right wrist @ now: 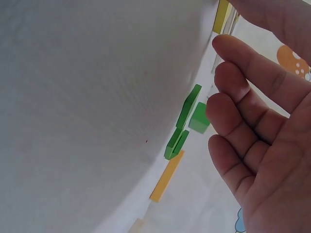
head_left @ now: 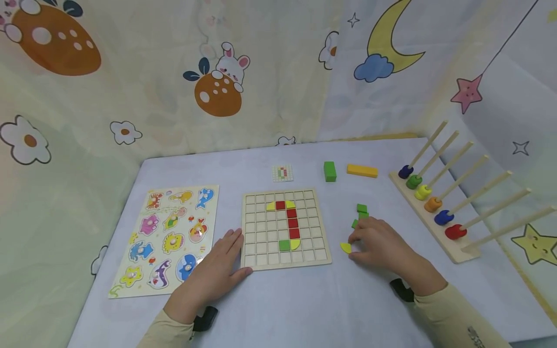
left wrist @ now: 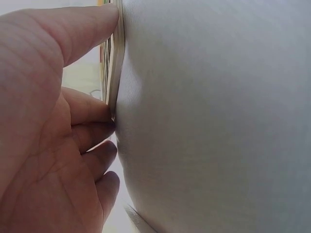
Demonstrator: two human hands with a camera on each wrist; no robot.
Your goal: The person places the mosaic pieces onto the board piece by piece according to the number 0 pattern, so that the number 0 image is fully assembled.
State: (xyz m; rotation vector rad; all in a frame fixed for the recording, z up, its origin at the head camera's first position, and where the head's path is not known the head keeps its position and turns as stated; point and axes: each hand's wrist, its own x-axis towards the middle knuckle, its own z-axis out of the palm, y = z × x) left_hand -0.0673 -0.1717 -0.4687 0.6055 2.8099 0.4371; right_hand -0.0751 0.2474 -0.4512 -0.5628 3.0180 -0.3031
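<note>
1. Plainly, a white-covered table [head_left: 300, 309] bears everything, wall cloth rising behind it.
2. An animal knob puzzle [head_left: 186, 231] lies at the left, beside the left forearm.
3. A wooden peg rack [head_left: 461, 251] stands at the far right, beyond the right hand, its pegs leaning and six of them ringed at the base.
4. The square grid board [head_left: 261, 232] lies between the hands, holding red, yellow and green tiles in a hook shape.
5. The left hand [head_left: 213, 270] grasps nothing: extended fingers run by the board's left edge, thumb at its near left corner.
6. The right hand [head_left: 380, 244] pinches a yellow piece between thumb and forefinger, right of the board.
7. Past the board's far right corner are a yellow-orange bar [head_left: 362, 170], lying crosswise, and a green block [head_left: 329, 171].
8. A small pattern card [head_left: 283, 173] lies just behind the board.
9. Green tiles [head_left: 362, 208] cluster beyond the right fingers, very near them.
10. The yellow quarter-round piece [head_left: 345, 248] has no marked long axis; the board lies leftward of it, across a strip of cloth, and the right hand is much nearer.
</note>
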